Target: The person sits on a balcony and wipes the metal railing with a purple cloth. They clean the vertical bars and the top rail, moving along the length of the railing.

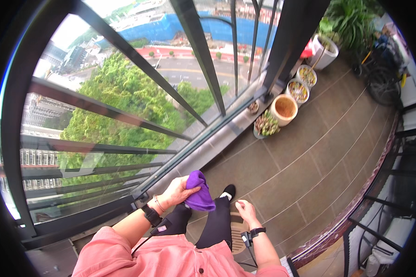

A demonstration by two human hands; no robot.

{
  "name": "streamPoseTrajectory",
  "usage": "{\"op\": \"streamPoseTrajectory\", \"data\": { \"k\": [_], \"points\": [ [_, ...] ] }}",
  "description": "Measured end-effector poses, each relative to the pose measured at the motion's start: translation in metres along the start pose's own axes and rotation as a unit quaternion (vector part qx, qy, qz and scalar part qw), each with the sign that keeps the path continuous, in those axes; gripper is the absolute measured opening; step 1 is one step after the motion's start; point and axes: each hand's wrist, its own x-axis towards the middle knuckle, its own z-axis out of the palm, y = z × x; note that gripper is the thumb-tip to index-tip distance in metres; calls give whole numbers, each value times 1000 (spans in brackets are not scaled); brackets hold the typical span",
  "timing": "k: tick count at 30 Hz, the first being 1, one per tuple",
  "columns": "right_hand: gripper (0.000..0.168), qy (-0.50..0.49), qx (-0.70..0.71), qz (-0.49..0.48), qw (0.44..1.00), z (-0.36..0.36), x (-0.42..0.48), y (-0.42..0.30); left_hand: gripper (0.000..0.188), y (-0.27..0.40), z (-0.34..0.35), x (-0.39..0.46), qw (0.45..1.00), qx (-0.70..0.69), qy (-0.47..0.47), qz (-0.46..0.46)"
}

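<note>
A folded purple cloth (198, 194) is held in my left hand (177, 192), thumb on top, in front of my body beside the low ledge of the window. My right hand (246, 212) hangs over the tiled floor to the right of my legs, its fingers loosely curled; nothing shows in it. Both wrists wear black straps with small devices and cables. To the left rises a glass window (124, 104) with dark metal bars, and trees, a road and buildings are seen through it.
Along the ledge (208, 149) stand a succulent pot (266, 125), an empty-looking beige pot (284, 110), two pots with colourful contents (297, 91) and a white planter (324, 52). A wheeled item (383, 83) stands far right. A slatted beige stool (239, 232) is beside my leg.
</note>
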Motion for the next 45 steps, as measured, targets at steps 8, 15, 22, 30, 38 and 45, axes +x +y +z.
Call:
{"op": "streamPoseTrajectory", "data": {
  "k": [8,15,22,30,38,45],
  "points": [
    [104,-253,203,-294,899,-46,-78,-307,34,100,-45,-54,983,111,56,137],
    [33,-209,70,-331,917,-13,-152,-410,50,146,-130,-170,962,119,105,223],
    [21,161,22,-692,704,-25,-265,-528,39,173,-205,-371,707,273,493,427],
    [80,150,-192,-868,434,167,-423,-696,21,115,-234,-540,430,337,810,213],
    [78,80,-175,-912,361,336,-515,-726,16,84,-235,-608,320,314,883,138],
    [55,76,-113,-927,350,306,-478,-716,15,78,-241,-590,343,324,867,160]
  ]
}}
